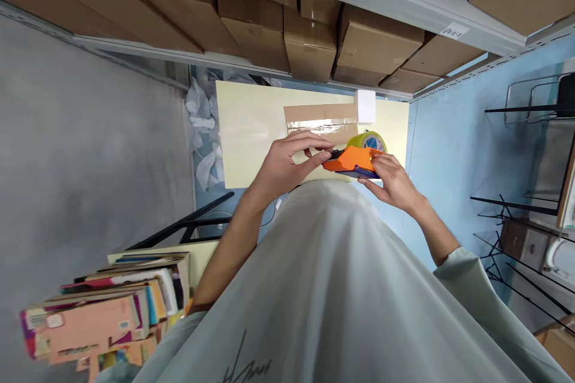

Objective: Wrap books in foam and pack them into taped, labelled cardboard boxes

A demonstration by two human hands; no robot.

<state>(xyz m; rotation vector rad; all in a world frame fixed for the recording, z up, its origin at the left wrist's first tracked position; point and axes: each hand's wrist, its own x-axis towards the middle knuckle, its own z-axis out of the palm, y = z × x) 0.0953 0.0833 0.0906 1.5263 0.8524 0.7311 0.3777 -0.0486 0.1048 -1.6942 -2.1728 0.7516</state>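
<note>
An orange and dark-blue tape dispenser (353,160) with a yellow-green roll of tape (367,140) is held over the near edge of the pale yellow table (251,131). My right hand (390,178) grips its right end, thumb below and fingers on top. My left hand (294,161) is at its dark left end, thumb and fingers closed around that tip. Whether a strip of tape lies between the left fingers cannot be made out. Just beyond, a flat cardboard box (321,116) with shiny clear tape along it lies on the table.
A small white box (365,106) stands at the cardboard's right end. Shelves of brown boxes (309,42) overhang the table's far side. Crumpled white plastic (202,125) lies left of the table. A stack of flattened cartons (108,311) is at lower left. Black metal racks (516,206) stand at right.
</note>
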